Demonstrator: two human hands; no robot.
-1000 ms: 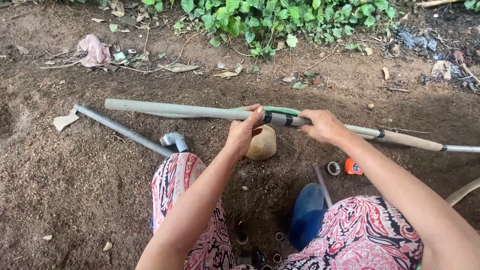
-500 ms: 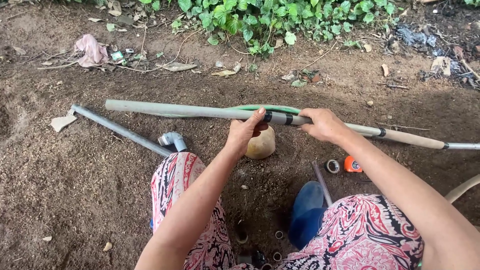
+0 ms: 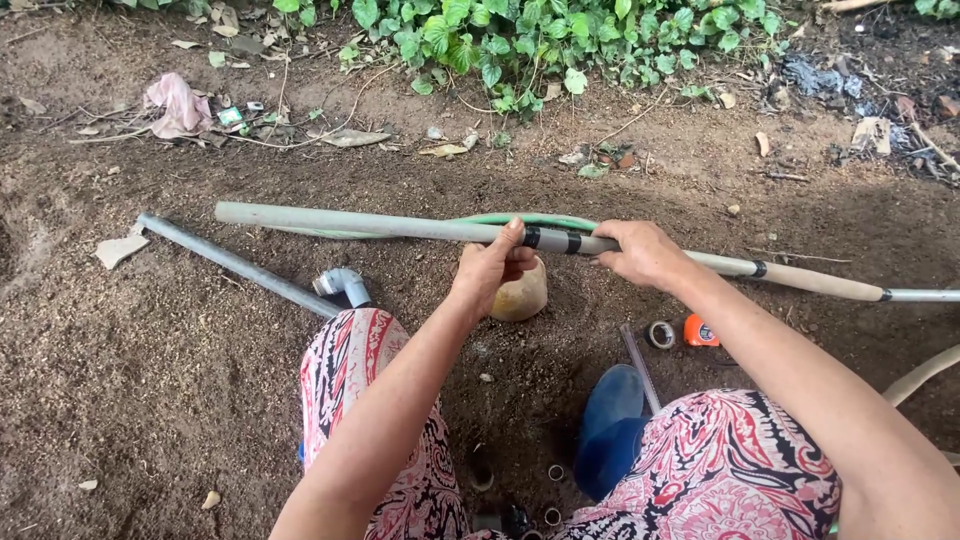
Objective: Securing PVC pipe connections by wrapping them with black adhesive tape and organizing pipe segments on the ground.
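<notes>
A long pale grey-green pipe runs level across the view, above bare soil. Bands of black tape wrap it near the middle. My left hand grips the pipe just left of the tape, thumb on top. Just right of the tape, my right hand closes around the pipe. A thin green hose curves behind the pipe. A tan round stone lies on the ground under my left hand.
A grey pipe with an elbow fitting lies at left. A tape roll, an orange tape measure, a thin rod and a blue boot sit near my patterned-clothed knees. Green plants and litter border the far side.
Both hands stay on the pipe by the black tape. The pipe and hands sit much as before; only slight finger shifts show.
</notes>
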